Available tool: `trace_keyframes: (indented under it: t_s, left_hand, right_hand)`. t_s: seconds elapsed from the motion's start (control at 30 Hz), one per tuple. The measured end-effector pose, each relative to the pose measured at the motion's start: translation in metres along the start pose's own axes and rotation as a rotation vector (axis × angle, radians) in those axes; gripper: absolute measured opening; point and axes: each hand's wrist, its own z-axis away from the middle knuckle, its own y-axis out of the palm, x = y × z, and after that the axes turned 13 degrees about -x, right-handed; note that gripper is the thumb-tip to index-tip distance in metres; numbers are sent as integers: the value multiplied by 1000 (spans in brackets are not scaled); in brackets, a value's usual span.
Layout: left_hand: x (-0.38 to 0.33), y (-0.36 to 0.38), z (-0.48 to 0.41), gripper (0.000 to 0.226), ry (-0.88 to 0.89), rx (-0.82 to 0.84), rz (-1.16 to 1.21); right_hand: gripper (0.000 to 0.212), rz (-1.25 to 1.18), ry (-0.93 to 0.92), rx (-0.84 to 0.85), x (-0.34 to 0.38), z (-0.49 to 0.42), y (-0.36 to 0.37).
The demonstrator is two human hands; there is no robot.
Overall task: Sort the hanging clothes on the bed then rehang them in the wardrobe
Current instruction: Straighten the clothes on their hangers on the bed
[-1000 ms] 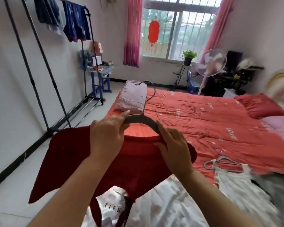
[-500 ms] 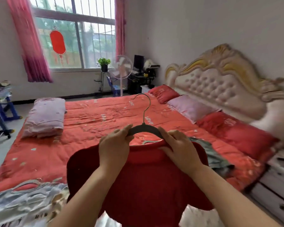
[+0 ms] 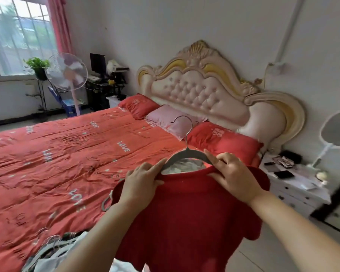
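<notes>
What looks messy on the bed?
A heap of clothes with tangled hangers sprawls at the bed's near edge, and one grey hanger lies on the red quilt. The red top held up sits straight on its own hanger.

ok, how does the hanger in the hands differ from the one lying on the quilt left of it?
Held hanger is upright, hook up; the quilt hanger lies flat. Held hanger carries the red top, gripped by left hand and right hand; the quilt hanger is untouched, partly hidden. Both grey.

A home bedroom: a made bed (image 3: 67,163) (tufted headboard (image 3: 200,91)), pillows (image 3: 224,142), and a nightstand (image 3: 294,191).
</notes>
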Motion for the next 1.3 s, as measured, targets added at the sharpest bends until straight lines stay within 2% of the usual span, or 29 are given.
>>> trace_keyframes:
  t_s: [0.1, 0.2, 0.57, 0.77, 0.93, 1.03, 1.1, 1.2, 1.3]
  left_hand:
    - [-5, 26, -32, 63, 17, 9, 88]
    - [-11, 50, -60, 62, 13, -6, 149]
    - [-23, 171, -153, 61, -34, 0, 161]
    - [-14, 276, -220, 64, -183, 33, 131]
    - [14, 365, -256, 65, -350, 138, 77]
    - [36, 413, -261, 65, -421, 205, 16]
    - [52, 443, -265, 64, -466, 220, -5]
    - [78, 480, -271, 62, -523, 234, -25]
    - [103, 510, -277, 61, -576, 257, -50]
  right_hand:
    - [74, 85, 0, -20, -29, -5, 10]
    - [83, 139, 18, -17, -59, -12, 23]
    - [84, 154, 19, 0, -197, -22, 107]
    - [62, -10, 19, 139, -308, -40, 201]
    - [62, -101, 9, 302, -374, -39, 296]
    - [67, -168, 0, 402, -397, -26, 357]
    - [80, -213, 19, 456, -407, -17, 394]
    - [94, -237, 38, 486, -417, -5, 443]
    - [94, -239, 23, 493, -423, -2, 487]
